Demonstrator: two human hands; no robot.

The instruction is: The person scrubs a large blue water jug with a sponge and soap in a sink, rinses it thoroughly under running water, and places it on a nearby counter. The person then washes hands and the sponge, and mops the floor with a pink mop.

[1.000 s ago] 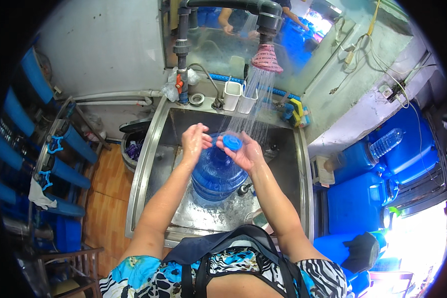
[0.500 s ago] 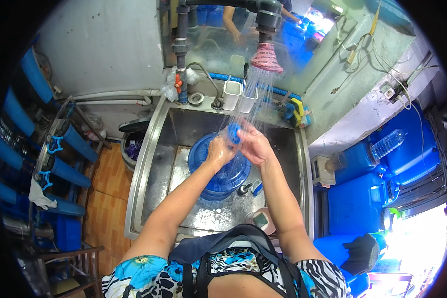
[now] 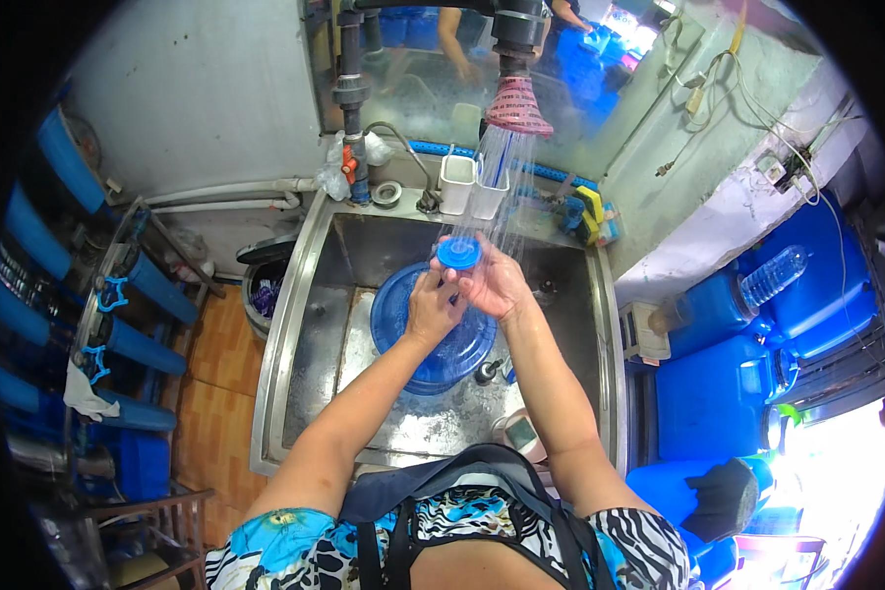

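Observation:
A round blue cap (image 3: 459, 253) sits face up in the fingers of my right hand (image 3: 500, 284), at the edge of the falling water. Just below and to its left is my left hand (image 3: 435, 311), fingers loosely bent and partly hidden, with nothing seen in them. Both hands are above a large round translucent blue container (image 3: 393, 313) in the metal sink (image 3: 287, 359). Water comes down from a spout wrapped in pink printed material (image 3: 519, 106). A small black-topped object (image 3: 488, 372) lies beside the container.
White cups (image 3: 457, 185) and a yellow-black sponge-like item (image 3: 590, 214) stand on the sink's back ledge. A red-handled valve (image 3: 349, 160) is on the pipe. Blue jugs (image 3: 713, 398) are stacked at right. A bin (image 3: 263, 295) stands left of the sink.
The cap has turned from edge-on to face up and moved slightly higher in my right hand. My left hand has come off it and dropped a little lower.

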